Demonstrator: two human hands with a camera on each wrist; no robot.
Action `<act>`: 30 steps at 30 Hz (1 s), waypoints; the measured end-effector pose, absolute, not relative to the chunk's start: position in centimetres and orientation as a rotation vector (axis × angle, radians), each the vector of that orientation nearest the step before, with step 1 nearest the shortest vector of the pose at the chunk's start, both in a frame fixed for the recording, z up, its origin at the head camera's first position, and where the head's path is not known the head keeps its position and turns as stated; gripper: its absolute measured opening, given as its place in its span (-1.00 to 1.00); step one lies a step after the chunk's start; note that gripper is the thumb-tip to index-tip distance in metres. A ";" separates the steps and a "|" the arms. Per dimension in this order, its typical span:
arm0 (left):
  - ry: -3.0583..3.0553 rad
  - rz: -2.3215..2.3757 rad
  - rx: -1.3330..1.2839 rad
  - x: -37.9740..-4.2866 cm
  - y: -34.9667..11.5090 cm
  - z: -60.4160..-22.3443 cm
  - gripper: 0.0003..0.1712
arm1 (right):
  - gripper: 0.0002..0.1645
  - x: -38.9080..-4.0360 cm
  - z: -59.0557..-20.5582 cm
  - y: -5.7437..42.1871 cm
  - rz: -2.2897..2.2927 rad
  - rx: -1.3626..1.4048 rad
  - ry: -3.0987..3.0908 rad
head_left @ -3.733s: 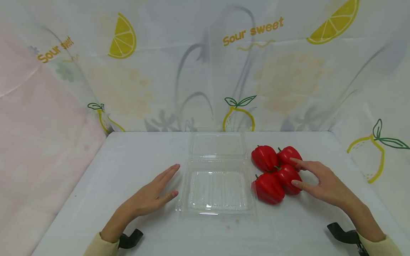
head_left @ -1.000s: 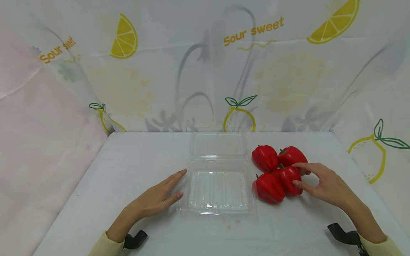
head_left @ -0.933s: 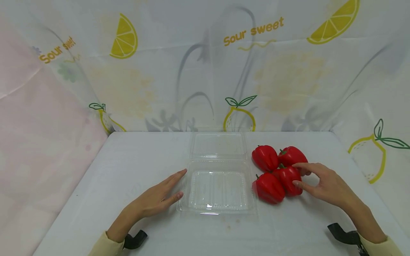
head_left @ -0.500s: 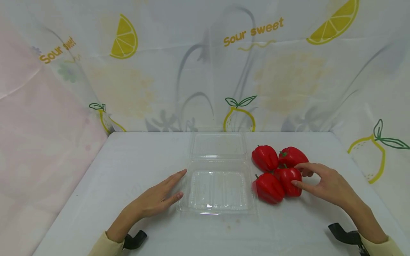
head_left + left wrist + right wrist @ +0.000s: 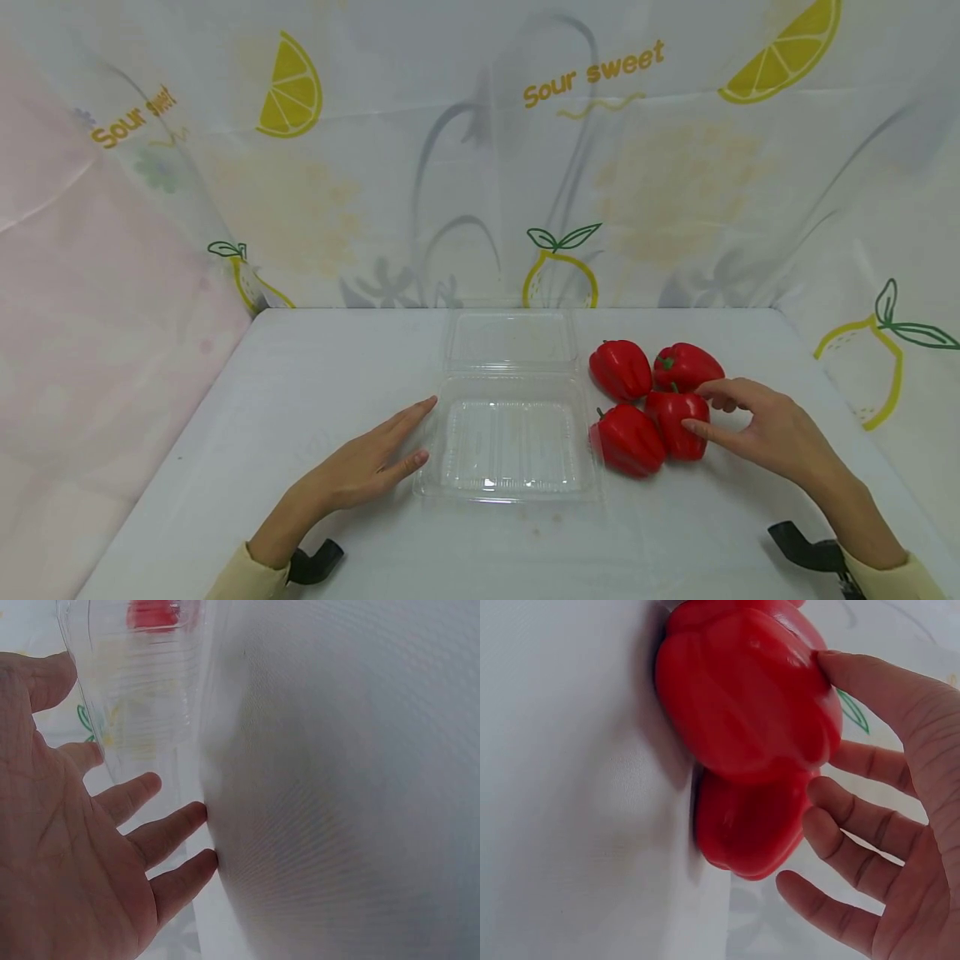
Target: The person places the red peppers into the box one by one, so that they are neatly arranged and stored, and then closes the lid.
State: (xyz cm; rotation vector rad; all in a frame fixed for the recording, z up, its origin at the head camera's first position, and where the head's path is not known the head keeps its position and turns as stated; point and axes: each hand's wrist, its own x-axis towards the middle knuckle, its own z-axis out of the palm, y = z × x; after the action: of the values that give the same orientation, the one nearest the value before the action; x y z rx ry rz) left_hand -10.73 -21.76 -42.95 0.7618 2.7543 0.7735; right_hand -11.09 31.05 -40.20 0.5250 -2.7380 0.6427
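Pale pink cloth hangs at the far left, and it gives way to a white backdrop printed with lemons, lemon wedges and the words "Sour sweet" behind a white-covered table. From the lower left comes a cream sleeve with a black curved mount at the wrist, then the left hand, its fingers extended and slightly spread, with nothing in its grasp. Its fingertips and thumb lie at the left rim of a clear plastic clamshell container, apparently touching it. The container lies open in the middle of the table, its lid folded back toward the backdrop. Just right of it sit four red bell peppers in a loose two-by-two cluster: the front-left pepper right by the container's right rim, the back-left pepper behind it, then the front-right pepper and the back-right pepper, which lies with its green stem facing left. Beside them is the right hand, half open, thumb tip against the right side of the front-right pepper and fingers loosely bent behind, without closing round it. Another black mount and cream sleeve follow at the lower right.
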 end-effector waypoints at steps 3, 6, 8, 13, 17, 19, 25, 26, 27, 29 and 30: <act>2.752 0.777 0.763 -10.7 -21.8 -42.9 -0.21 | -0.45 -11.1 -40.2 31.1 0.629 0.508 -2.738; 2.748 0.782 0.761 -10.7 -21.8 -42.9 -0.21 | -0.46 -11.2 -40.2 31.1 0.608 0.489 -2.736; 2.746 0.781 0.759 -10.7 -21.7 -42.9 -0.21 | -0.47 -11.2 -40.1 31.1 0.596 0.477 -2.735; 2.743 0.780 0.754 -10.7 -21.7 -42.8 -0.21 | -0.51 -11.2 -40.0 31.1 0.583 0.454 -2.733; 2.740 0.781 0.752 -10.6 -21.7 -42.7 -0.21 | -0.53 -11.2 -39.9 31.1 0.578 0.441 -2.725; 2.740 0.777 0.751 -10.7 -21.7 -42.6 -0.21 | -0.52 -11.2 -39.9 31.2 0.576 0.433 -2.728; 2.740 0.764 0.760 -10.8 -21.7 -42.7 -0.21 | -0.49 -11.3 -39.9 31.1 0.564 0.410 -2.749; 2.739 0.761 0.760 -10.8 -21.7 -42.8 -0.21 | -0.49 -11.3 -39.8 31.1 0.565 0.410 -2.751; 2.741 0.758 0.766 -10.8 -21.7 -42.8 -0.20 | -0.48 -11.3 -39.8 31.1 0.564 0.408 -2.752; 2.743 0.752 0.769 -10.9 -21.7 -42.9 -0.20 | -0.46 -11.3 -39.9 31.2 0.567 0.422 -2.747; 2.742 0.752 0.766 -10.9 -21.7 -42.9 -0.20 | -0.44 -11.3 -39.8 31.2 0.573 0.433 -2.747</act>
State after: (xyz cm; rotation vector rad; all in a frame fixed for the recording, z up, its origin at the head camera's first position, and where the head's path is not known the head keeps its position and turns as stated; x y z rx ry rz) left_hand -10.87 -21.70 -42.88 0.7662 2.7418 0.7518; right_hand -11.29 31.17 -39.84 0.4335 -2.7472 0.5730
